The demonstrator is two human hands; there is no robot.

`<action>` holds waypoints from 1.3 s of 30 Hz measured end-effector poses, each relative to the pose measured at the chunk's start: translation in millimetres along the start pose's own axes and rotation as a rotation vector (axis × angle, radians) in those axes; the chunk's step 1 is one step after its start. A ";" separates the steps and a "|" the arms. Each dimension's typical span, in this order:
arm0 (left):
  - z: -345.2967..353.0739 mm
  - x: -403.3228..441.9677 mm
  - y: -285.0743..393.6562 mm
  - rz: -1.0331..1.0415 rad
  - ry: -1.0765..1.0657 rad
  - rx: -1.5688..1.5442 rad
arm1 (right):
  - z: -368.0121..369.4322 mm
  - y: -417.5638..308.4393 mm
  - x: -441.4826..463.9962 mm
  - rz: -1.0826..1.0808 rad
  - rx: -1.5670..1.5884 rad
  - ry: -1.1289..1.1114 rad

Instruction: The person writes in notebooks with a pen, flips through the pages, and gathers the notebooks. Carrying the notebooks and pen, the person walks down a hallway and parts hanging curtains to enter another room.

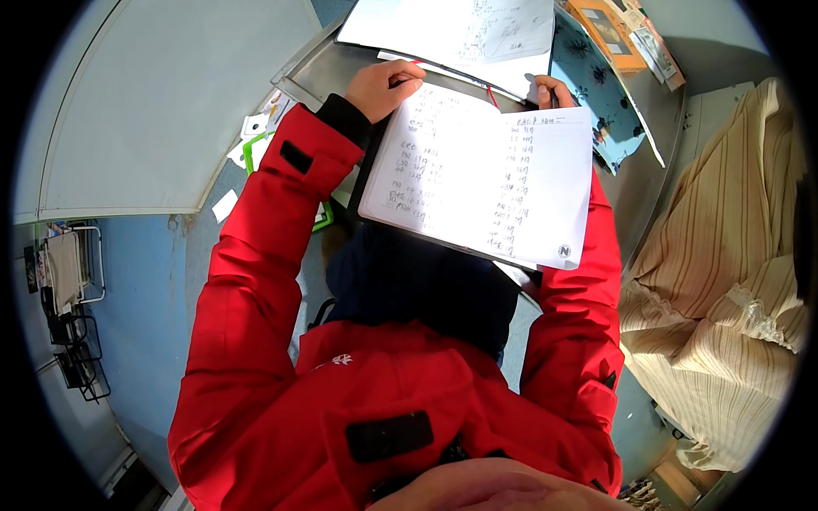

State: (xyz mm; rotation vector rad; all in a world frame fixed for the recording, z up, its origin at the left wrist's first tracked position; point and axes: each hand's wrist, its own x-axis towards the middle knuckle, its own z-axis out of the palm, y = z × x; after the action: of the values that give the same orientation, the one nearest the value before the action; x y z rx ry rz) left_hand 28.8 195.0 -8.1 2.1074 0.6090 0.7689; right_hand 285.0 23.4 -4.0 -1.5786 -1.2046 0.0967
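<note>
An open notebook (477,175) with handwriting on both pages lies tilted over the near edge of the metal table, above my lap. At its upper left corner is my left hand (385,88), its fingers curled round the cover's edge. My right hand (554,91) shows behind the top of the right page, fingers bent over a dark, thin item that looks like a pen; the page hides the rest of it. Just beyond the notebook lie more written sheets (477,34), with a red ribbon between.
A blue patterned folder (596,94) and an orange box (607,36) are at the table's (311,72) back right. Striped cloth (724,298) hangs at the right. A green-framed item (249,155) is below the table's left side. A wire rack (81,315) stands far left.
</note>
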 end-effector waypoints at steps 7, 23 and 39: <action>-0.2 -0.4 1.0 0.014 0.008 0.018 | -1.4 -3.4 -0.5 -0.050 -0.046 0.014; -3.9 -1.3 9.3 -0.023 -0.021 0.025 | -7.8 4.9 1.0 0.001 -0.078 -0.081; -4.7 -1.3 11.9 -0.029 -0.024 0.043 | -8.7 8.3 1.1 -0.024 -0.112 -0.105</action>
State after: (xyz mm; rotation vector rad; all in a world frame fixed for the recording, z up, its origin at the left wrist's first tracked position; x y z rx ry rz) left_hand 26.6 189.8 3.4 2.1388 0.6471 0.7187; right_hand 296.1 19.1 -6.4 -1.6729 -1.3300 0.0996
